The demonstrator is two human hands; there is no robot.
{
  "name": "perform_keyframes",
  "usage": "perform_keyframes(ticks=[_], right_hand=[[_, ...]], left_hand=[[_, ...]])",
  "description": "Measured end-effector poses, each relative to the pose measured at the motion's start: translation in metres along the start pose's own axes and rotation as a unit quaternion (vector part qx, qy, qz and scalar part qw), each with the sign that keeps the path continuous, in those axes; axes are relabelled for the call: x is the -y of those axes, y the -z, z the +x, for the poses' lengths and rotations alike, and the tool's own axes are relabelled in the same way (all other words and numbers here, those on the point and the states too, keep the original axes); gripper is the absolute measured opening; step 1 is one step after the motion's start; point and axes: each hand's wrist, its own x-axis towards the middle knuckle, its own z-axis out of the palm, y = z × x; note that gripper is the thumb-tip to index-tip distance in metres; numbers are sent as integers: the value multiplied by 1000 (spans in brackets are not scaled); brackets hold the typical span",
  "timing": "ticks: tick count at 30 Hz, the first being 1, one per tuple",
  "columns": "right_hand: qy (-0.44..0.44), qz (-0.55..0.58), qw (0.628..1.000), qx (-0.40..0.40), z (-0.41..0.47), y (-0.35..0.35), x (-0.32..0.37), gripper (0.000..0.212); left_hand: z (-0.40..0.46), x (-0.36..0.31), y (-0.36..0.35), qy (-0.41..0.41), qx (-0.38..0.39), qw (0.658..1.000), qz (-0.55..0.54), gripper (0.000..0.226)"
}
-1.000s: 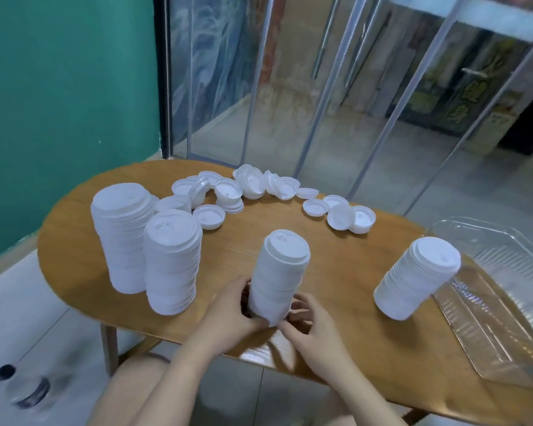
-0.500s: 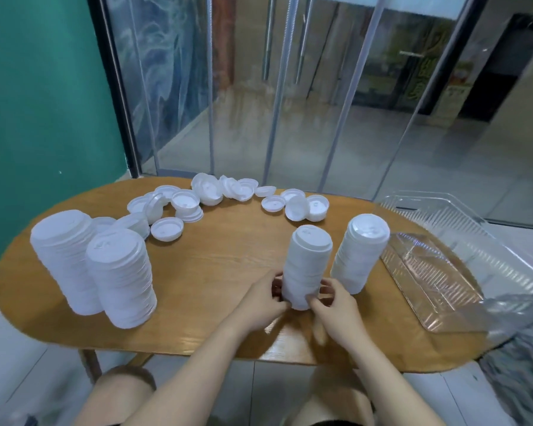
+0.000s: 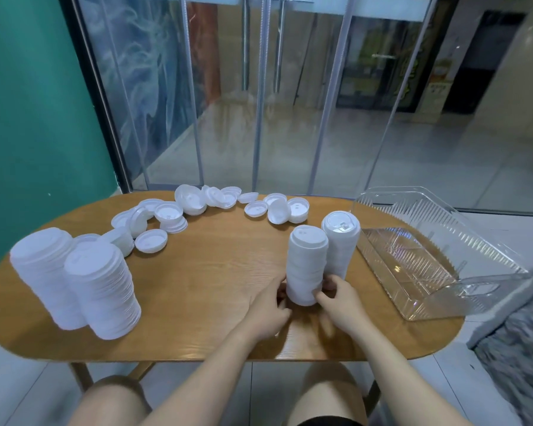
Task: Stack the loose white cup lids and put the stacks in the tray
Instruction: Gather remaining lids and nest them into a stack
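A tall stack of white cup lids [image 3: 306, 262] stands upright on the wooden table [image 3: 210, 272]. My left hand [image 3: 270, 305] and my right hand [image 3: 340, 299] grip its base from either side. It touches a second stack [image 3: 341, 242] just to its right. The clear plastic tray [image 3: 419, 262] lies at the table's right end with nothing in it. Two wider stacks [image 3: 102, 287] lean at the left. Several loose lids [image 3: 194, 207] are scattered along the far edge.
Glass doors with metal frames stand just behind the table. A green wall is on the left. A grey rug [image 3: 523, 348] lies on the floor at the right. My knees [image 3: 330, 392] sit under the table's near edge.
Both hands have slid the held stack to the right until it stands against the second stack beside the tray. The view has turned right as well.
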Motion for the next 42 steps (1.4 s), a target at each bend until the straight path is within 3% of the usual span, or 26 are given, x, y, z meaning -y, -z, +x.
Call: perform_keyframes(ticks=[7, 14, 21, 26, 34, 38, 42], right_hand=[[-6, -3, 1000, 13, 2, 12, -5, 21], [5, 27, 999, -41, -46, 2, -8, 16], [90, 4, 996, 25, -62, -63, 12, 16], [110, -12, 993, 37, -16, -105, 27, 15], [117, -187, 973, -65, 85, -151, 34, 18], [105, -248, 955, -126, 108, -158, 30, 21], [103, -286, 944, -126, 113, -162, 29, 34]], left_hand=[[2, -2, -5, -13, 5, 1000, 3, 71], [-3, 17, 29, 1, 55, 998, 25, 54], [-7, 59, 98, -10, -66, 984, 163, 44], [27, 77, 113, -14, -83, 979, 185, 47], [159, 73, 112, -42, -78, 991, 97, 65], [226, 68, 101, -93, -65, 987, 112, 84], [276, 61, 89, -158, -81, 970, 168, 99]])
